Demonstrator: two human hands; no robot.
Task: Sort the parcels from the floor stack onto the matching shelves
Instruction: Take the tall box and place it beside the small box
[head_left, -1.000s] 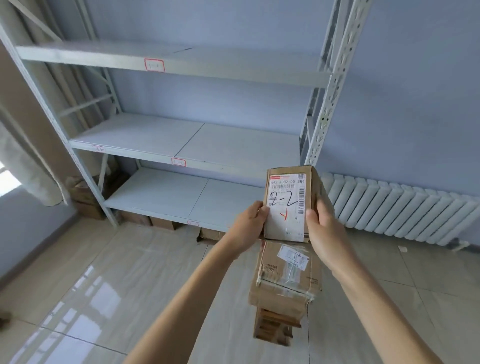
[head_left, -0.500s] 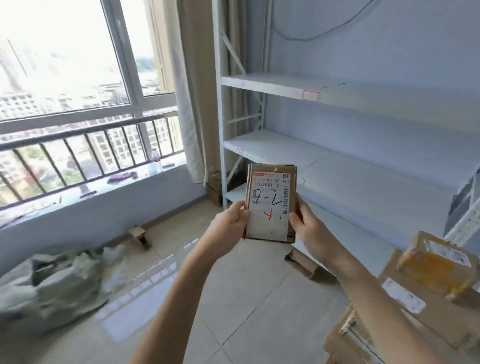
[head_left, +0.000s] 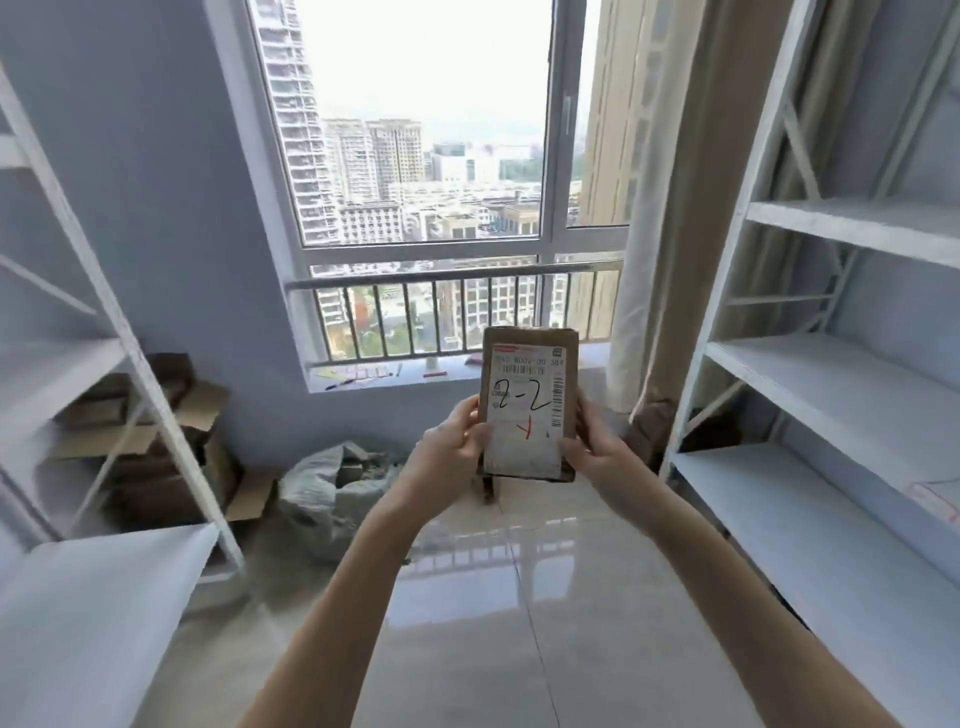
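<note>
A small brown cardboard parcel (head_left: 527, 400) with a white label marked "2-2" in black and a red mark is held upright in front of me, facing the window. My left hand (head_left: 449, 460) grips its left edge and my right hand (head_left: 589, 449) grips its right edge. A white metal shelf rack (head_left: 831, 374) stands at the right and a second white rack (head_left: 78, 364) at the left. The floor stack of parcels is out of view.
A window with a railing (head_left: 452, 275) is straight ahead, and a curtain (head_left: 665, 208) hangs to its right. Flattened cardboard boxes (head_left: 171, 415) lie under the left rack. A grey sack (head_left: 337, 478) sits on the glossy tiled floor (head_left: 467, 623).
My view has swung left, from the right-hand rack and floor stack to the window and a second rack. Both hands have kept their hold on the parcel, still held up before me.
</note>
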